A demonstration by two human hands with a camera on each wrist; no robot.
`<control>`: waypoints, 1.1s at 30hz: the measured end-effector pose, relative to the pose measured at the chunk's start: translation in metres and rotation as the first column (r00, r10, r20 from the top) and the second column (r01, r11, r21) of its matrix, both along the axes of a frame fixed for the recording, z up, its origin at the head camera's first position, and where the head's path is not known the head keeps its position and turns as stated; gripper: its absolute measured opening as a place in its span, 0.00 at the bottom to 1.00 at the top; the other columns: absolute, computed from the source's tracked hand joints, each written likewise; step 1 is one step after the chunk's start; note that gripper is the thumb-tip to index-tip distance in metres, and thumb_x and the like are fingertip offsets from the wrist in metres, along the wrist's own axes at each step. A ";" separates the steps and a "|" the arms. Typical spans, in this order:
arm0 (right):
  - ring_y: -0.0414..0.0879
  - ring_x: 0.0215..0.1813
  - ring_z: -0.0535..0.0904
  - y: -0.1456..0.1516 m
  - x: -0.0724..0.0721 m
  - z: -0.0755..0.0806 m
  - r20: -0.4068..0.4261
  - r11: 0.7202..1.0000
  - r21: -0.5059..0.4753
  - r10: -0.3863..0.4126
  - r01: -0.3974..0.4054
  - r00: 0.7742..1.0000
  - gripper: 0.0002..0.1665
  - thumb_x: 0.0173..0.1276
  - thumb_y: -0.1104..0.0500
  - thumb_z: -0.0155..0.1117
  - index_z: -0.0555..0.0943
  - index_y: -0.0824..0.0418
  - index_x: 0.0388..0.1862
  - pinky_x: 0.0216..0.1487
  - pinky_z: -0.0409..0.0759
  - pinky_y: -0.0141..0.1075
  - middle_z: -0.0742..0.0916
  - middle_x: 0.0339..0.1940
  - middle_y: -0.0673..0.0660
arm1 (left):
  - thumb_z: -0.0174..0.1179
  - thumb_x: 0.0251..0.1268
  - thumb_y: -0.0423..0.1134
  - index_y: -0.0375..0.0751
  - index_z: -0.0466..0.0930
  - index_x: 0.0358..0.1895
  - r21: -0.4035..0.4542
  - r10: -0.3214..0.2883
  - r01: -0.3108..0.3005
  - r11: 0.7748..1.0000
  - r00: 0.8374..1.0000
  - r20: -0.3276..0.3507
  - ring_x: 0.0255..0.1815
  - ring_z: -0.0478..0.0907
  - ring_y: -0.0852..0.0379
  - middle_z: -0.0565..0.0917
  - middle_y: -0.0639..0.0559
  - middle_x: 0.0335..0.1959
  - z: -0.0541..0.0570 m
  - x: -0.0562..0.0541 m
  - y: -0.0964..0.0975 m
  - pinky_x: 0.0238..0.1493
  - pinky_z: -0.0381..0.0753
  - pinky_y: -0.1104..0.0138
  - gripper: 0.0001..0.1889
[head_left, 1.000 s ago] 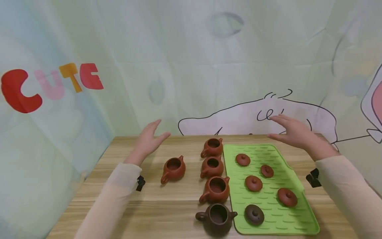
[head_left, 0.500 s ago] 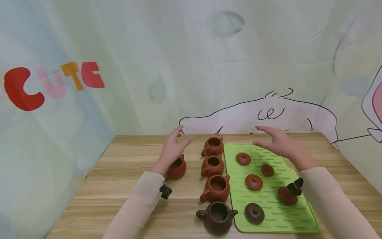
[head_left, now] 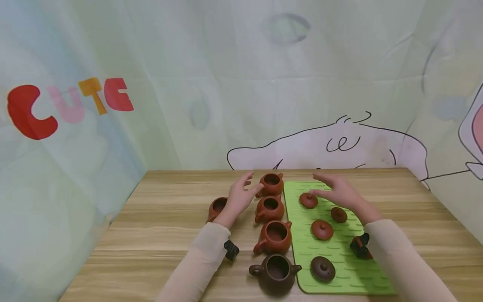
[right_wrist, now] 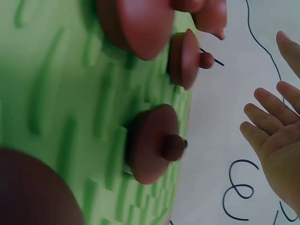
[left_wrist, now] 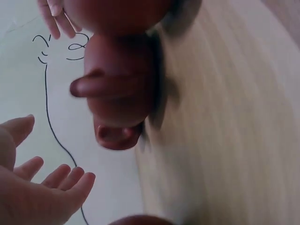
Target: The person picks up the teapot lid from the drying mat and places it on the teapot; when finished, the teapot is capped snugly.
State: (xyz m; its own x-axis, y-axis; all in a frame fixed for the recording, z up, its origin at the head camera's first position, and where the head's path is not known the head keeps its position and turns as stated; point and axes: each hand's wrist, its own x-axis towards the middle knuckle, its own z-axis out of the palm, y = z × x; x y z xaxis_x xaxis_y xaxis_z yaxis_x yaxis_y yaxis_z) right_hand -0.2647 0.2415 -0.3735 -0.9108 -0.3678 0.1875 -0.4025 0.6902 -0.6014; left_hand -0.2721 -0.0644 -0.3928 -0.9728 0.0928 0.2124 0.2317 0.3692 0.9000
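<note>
My left hand (head_left: 240, 197) hovers just left of the farthest reddish-brown teapot (head_left: 272, 184), its fingers spread and holding nothing. Over the far part of the green mat (head_left: 302, 272) my right hand (head_left: 339, 193) hangs near a small reddish lid (head_left: 308, 201), thumb and fingers apart. Two more reddish teapots, one in the middle (head_left: 270, 209) and one nearer (head_left: 275, 237), line up with a dark brown teapot (head_left: 277, 274) along the mat's left edge. A separate teapot (head_left: 218, 206) is partly hidden behind my left wrist. In the right wrist view, a knobbed lid (right_wrist: 152, 145) lies below the open palm.
More lids lie on the mat: a reddish one (head_left: 322, 230), a smaller one (head_left: 338, 214) and a dark brown one (head_left: 323, 269). Another is mostly covered by the right wrist camera (head_left: 361, 246). A printed curtain (head_left: 188, 84) hangs behind the wooden table (head_left: 151, 235).
My left hand has moved right, past the separate teapot toward the row. My right hand has moved left and lower over the mat. Teapots and lids stay in place.
</note>
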 end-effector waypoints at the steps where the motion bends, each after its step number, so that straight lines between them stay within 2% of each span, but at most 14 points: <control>1: 0.66 0.68 0.66 -0.001 0.000 -0.002 0.014 1.000 -0.009 0.002 -0.002 1.000 0.40 0.66 0.49 0.65 0.65 0.70 0.70 0.66 0.65 0.58 0.73 0.67 0.69 | 0.62 0.66 0.40 0.36 0.69 0.67 -0.004 0.005 -0.005 1.000 1.000 0.014 0.64 0.70 0.40 0.73 0.37 0.64 -0.002 0.000 0.002 0.61 0.72 0.49 0.27; 7: 0.66 0.69 0.65 -0.001 -0.003 -0.011 0.107 0.999 -0.035 0.005 -0.002 0.994 0.42 0.67 0.48 0.64 0.64 0.71 0.70 0.66 0.65 0.57 0.73 0.67 0.70 | 0.62 0.65 0.38 0.38 0.72 0.65 0.000 0.035 -0.035 0.999 0.996 0.084 0.61 0.72 0.39 0.75 0.36 0.61 -0.009 -0.004 0.012 0.59 0.74 0.50 0.25; 14: 0.68 0.68 0.64 -0.002 -0.008 -0.017 0.216 1.000 -0.011 0.003 0.000 0.976 0.40 0.68 0.47 0.63 0.66 0.71 0.69 0.65 0.66 0.58 0.71 0.68 0.71 | 0.61 0.65 0.33 0.31 0.72 0.63 0.023 0.053 -0.056 0.998 0.992 0.117 0.57 0.75 0.38 0.77 0.33 0.56 -0.016 -0.011 0.016 0.57 0.76 0.52 0.23; 19: 0.68 0.68 0.65 -0.006 -0.009 -0.023 0.261 1.000 0.000 0.000 0.000 0.965 0.38 0.67 0.47 0.64 0.68 0.69 0.68 0.64 0.68 0.57 0.71 0.67 0.71 | 0.61 0.65 0.32 0.31 0.75 0.60 0.033 0.070 -0.075 0.997 0.989 0.132 0.55 0.77 0.41 0.80 0.35 0.51 -0.022 -0.013 0.017 0.57 0.76 0.54 0.20; 27: 0.63 0.61 0.74 -0.012 -0.012 -0.030 0.258 1.000 -0.004 -0.006 0.007 0.966 0.32 0.67 0.52 0.64 0.73 0.71 0.62 0.61 0.72 0.55 0.80 0.58 0.68 | 0.60 0.65 0.30 0.31 0.78 0.57 0.050 0.069 -0.077 0.996 0.986 0.149 0.53 0.77 0.42 0.81 0.36 0.49 -0.025 -0.014 0.019 0.57 0.76 0.54 0.17; 33: 0.62 0.58 0.77 -0.013 -0.014 -0.034 0.247 1.000 0.011 -0.022 0.020 0.969 0.27 0.66 0.54 0.65 0.77 0.69 0.58 0.58 0.74 0.54 0.83 0.53 0.66 | 0.59 0.65 0.29 0.32 0.80 0.54 0.071 0.097 -0.110 0.991 0.981 0.170 0.50 0.78 0.45 0.83 0.37 0.47 -0.026 -0.017 0.021 0.52 0.77 0.58 0.15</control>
